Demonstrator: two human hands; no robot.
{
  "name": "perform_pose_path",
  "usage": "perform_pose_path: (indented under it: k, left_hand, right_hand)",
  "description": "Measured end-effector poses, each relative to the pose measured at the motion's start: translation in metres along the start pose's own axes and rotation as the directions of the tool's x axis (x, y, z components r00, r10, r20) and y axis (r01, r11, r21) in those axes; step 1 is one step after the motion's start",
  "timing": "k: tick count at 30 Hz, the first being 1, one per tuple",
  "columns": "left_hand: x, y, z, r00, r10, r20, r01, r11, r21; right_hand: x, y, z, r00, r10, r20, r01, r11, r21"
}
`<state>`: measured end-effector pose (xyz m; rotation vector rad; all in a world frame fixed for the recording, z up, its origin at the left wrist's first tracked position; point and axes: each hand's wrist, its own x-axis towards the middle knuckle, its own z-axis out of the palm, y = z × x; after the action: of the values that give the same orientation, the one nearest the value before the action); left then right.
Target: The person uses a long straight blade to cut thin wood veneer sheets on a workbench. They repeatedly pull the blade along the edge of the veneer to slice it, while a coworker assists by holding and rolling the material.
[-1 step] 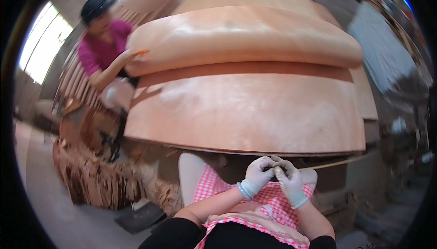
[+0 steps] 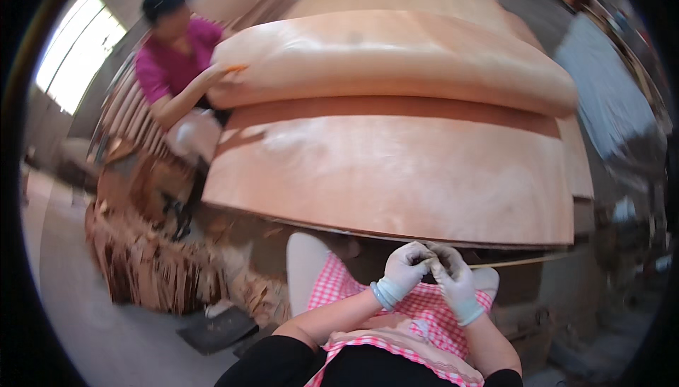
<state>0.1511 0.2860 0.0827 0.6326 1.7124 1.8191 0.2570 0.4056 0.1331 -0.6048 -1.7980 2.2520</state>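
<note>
In front of my lap, my left hand (image 2: 407, 272) and my right hand (image 2: 454, 282) meet at the fingertips, both in white work gloves with soiled fingers. The fingers of each are pinched together; whatever is between them is too small to make out. Just beyond the hands lies the near edge of a large, flat, pinkish-tan wood veneer sheet (image 2: 403, 175). Across it, the sheet's far part is folded over in a thick, rounded roll (image 2: 396, 61). A thin, pale strip (image 2: 523, 261) runs to the right from behind my right hand.
At the left, a co-worker (image 2: 173, 68) in a magenta shirt has a hand with something orange at the roll's end. Torn veneer scraps (image 2: 148, 267) are heaped at the lower left, near a dark flat piece (image 2: 217, 330). A pale-blue covered stack (image 2: 605, 83) stands at the right.
The whole view has shifted slightly, so the sheet and the co-worker sit a little farther right in the picture. My hands remain together, with fingers pinched.
</note>
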Motion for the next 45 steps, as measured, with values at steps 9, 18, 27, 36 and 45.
perform_pose_path:
  k: [9,18,27,36,45]
  left_hand:
    - [0.000,-0.013,-0.478,0.360,0.150,-0.921,0.357,0.890,0.284]
    - [0.014,-0.036,-0.570,0.443,-0.087,-0.892,0.456,0.879,0.141]
    - [0.085,-0.019,-0.124,0.959,0.285,0.014,-0.093,0.265,0.960]
    - [0.103,-0.038,0.026,0.978,-0.058,0.198,-0.195,0.060,0.979]
    - [0.101,-0.053,0.024,0.974,-0.044,0.223,-0.206,0.247,0.947]
  right_hand:
    - [0.035,-0.012,-0.137,0.990,0.115,-0.078,-0.127,0.515,-0.848]
    - [0.065,-0.008,-0.204,0.908,0.128,-0.398,-0.411,0.089,-0.907]
    - [0.075,0.008,-0.205,0.892,0.211,-0.399,-0.427,0.105,-0.898]
    - [0.022,-0.015,-0.318,0.916,0.062,-0.396,-0.398,0.255,-0.881]
    - [-0.026,0.021,-0.503,0.557,-0.097,-0.824,-0.775,0.294,-0.559]
